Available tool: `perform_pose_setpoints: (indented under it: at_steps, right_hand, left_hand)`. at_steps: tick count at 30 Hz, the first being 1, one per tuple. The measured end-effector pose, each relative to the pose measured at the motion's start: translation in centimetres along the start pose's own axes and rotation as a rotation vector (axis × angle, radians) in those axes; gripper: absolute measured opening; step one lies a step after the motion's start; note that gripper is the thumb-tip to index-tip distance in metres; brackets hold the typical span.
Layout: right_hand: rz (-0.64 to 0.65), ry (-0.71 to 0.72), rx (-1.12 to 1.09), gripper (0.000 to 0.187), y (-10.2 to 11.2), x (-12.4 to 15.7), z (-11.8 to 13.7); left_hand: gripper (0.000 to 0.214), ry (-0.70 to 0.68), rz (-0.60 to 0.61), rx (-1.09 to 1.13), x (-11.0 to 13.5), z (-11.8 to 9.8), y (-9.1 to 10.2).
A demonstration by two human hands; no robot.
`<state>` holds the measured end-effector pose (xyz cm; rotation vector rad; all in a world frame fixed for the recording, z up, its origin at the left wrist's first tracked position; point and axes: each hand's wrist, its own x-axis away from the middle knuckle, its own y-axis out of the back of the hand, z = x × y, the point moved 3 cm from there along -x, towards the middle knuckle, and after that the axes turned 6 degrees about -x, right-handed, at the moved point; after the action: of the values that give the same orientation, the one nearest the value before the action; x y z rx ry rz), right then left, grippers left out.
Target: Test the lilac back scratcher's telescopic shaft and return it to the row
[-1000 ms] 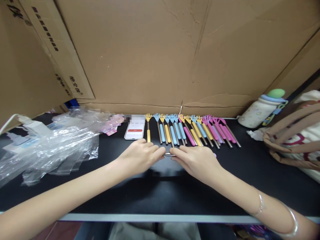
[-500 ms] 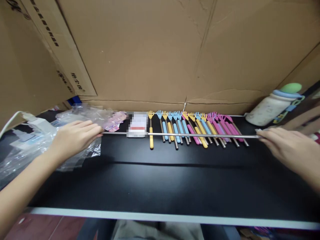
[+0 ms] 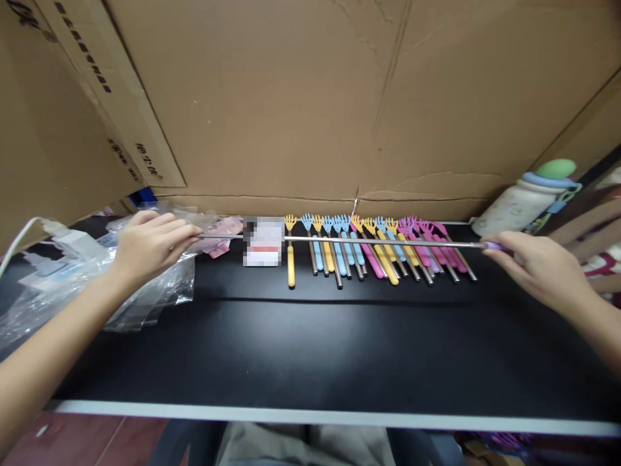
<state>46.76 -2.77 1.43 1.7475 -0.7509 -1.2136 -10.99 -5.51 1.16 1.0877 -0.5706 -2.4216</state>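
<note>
A long, thin telescopic back scratcher (image 3: 388,243) is stretched level between my hands, above the black table. My left hand (image 3: 150,244) is closed around its thin end, hiding the tip. At the other end my right hand (image 3: 538,262) grips the purple handle. Behind and below the rod lie several short back scratchers in a row, among them a yellow one (image 3: 291,265) at the left end, a blue one (image 3: 337,249) and a pink one (image 3: 371,255), claws toward the back. A white card (image 3: 264,243), blurred over, lies left of them.
Clear plastic bags (image 3: 155,291) cover the table's left side, near a white plug and cable (image 3: 68,236). A white bottle with a green top (image 3: 514,204) leans at the back right. Cardboard (image 3: 281,116) walls the back. The black table (image 3: 310,362) has a pale front edge.
Both hands have lifted the rod slightly toward the back of the table. My right hand has shifted a little left, and the purple handle now shows.
</note>
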Motion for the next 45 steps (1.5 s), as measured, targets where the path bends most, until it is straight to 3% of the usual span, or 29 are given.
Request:
perform_pose_setpoints:
  at_steps: [3,7,10,21,30,39,42,45]
  right_hand:
    - [-0.078,0.128,-0.005,0.037,1.0,-0.5,4.7]
    - [-0.166,0.352,-0.085,0.028,2.0,-0.6,13.9]
    - [-0.192,0.412,-0.061,0.027,2.4,-0.7,18.7]
    - [-0.085,0.407,-0.227,0.032,1.7,-0.6,23.1]
    - [0.036,0.396,-0.23,0.031,1.1,-0.3,23.5]
    - [-0.048,0.454,-0.236,0.034,1.0,-0.2,24.3]
    - [-0.044,0.452,-0.172,0.03,0.5,-0.2,21.4]
    - [-0.111,0.374,-0.066,0.028,-0.2,0.2,14.9]
  left_hand:
    - [0.024,-0.052,0.033,0.08,-1.8,-2.5,1.0]
    - [0.027,-0.156,-0.052,0.2,-4.9,-8.4,3.5]
    - [0.027,-0.186,-0.065,0.24,-6.3,-11.8,5.1]
    - [0.019,-0.197,-0.002,0.291,-6.9,-15.2,7.4]
    - [0.021,-0.154,0.108,0.441,-6.4,-17.7,6.5]
    - [0.023,-0.182,0.075,0.436,-6.5,-17.1,7.3]
    - [0.022,-0.172,0.099,0.393,-5.5,-15.0,6.2]
    - [0.025,-0.156,0.11,0.26,-3.4,-10.9,4.2]
